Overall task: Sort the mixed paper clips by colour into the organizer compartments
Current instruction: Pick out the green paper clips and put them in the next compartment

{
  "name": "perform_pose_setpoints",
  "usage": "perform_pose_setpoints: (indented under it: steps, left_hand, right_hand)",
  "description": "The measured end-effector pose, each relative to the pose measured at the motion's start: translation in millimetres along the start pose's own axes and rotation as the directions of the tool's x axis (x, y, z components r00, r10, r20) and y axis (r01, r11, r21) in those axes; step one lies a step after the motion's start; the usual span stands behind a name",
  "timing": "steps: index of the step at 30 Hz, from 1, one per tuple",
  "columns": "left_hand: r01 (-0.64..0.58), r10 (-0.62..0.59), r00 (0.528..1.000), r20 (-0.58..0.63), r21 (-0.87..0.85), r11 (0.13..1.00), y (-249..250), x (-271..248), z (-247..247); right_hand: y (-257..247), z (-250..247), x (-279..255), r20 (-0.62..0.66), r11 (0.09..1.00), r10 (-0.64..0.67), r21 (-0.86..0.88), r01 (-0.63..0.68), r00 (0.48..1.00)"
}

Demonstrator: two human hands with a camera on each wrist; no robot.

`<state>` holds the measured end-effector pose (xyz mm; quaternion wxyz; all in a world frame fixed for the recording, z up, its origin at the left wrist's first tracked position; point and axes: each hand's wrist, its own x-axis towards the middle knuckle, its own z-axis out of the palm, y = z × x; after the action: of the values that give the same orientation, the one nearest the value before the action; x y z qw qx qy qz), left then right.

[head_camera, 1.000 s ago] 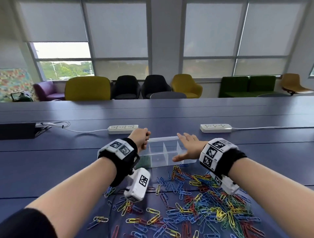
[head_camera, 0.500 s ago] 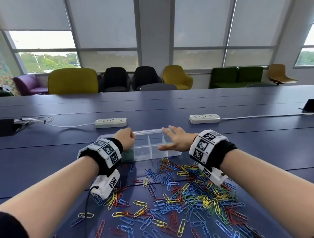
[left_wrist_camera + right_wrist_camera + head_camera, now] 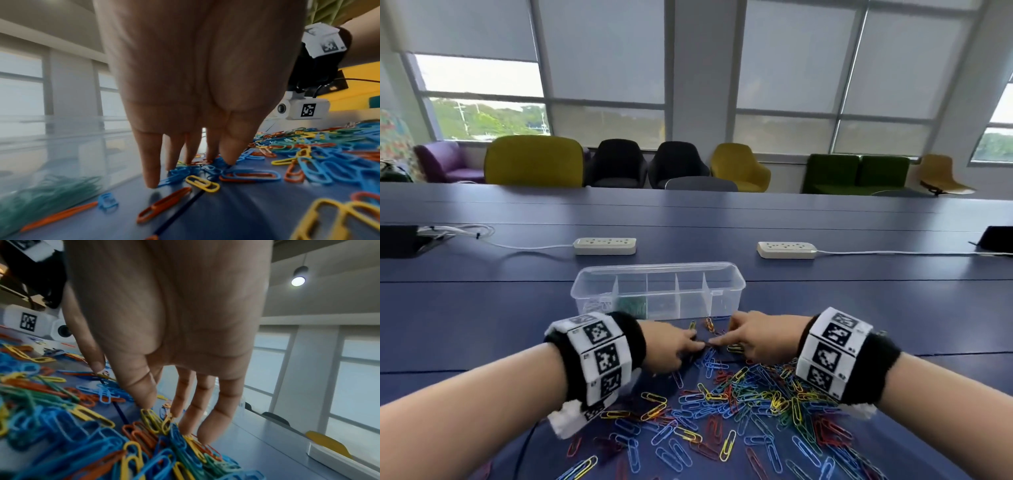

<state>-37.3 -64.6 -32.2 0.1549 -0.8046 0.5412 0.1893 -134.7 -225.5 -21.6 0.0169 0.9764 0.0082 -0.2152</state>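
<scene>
A clear organizer (image 3: 657, 269) with several compartments stands across the blue table; green clips (image 3: 632, 306) lie in its second compartment from the left. Just in front of it spreads a mixed pile of paper clips (image 3: 750, 397) in blue, red, yellow and green. My left hand (image 3: 693, 344) and right hand (image 3: 719, 341) meet at the pile's far edge. In the left wrist view the left hand (image 3: 193, 162) points straight fingers down onto blue clips beside the organizer's wall (image 3: 61, 146). The right hand (image 3: 162, 408) touches yellow clips (image 3: 153, 418) with thumb and forefinger, lifting nothing.
Two white power strips (image 3: 604, 246) (image 3: 786, 249) with cables lie behind the organizer. A black device (image 3: 397, 240) sits at the far left edge and another (image 3: 1000, 236) at the far right. Chairs and sofas line the windows beyond the table.
Both hands have left the organizer's rim and come back towards me, down onto the far edge of the clip pile. The organizer now stands uncovered.
</scene>
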Motion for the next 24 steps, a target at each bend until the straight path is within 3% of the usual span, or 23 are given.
perform_pose_setpoints:
  steps: [3,5,7,13,24]
  left_hand:
    - [-0.032,0.007,0.992,-0.123,-0.204,0.978,-10,-20,-5]
    - [0.007,-0.09,0.959,-0.269,-0.293,0.956,-17,-22,-10]
    - [0.074,-0.176,0.924,-0.341,-0.29,0.954,-19,-15,-11]
    - [0.202,-0.265,0.939,-0.22,-0.271,0.941,-10,14,-10]
    - [0.107,-0.203,0.943,-0.264,-0.339,0.935,-10,13,-9]
  right_hand:
    - [-1,-8,-15,-0.038,0.997,-0.052,0.063,0.054,0.998]
    - [-2,-15,-14,-0.129,0.991,-0.041,0.118,0.057,0.991]
    - [-4,-20,-3,-0.194,0.982,-0.016,0.181,0.052,0.981]
    - [-8,-23,28,-0.067,0.964,-0.032,0.262,0.048,0.997]
    - [-11,-9,28,-0.03,0.97,-0.043,0.238,0.049,0.999]
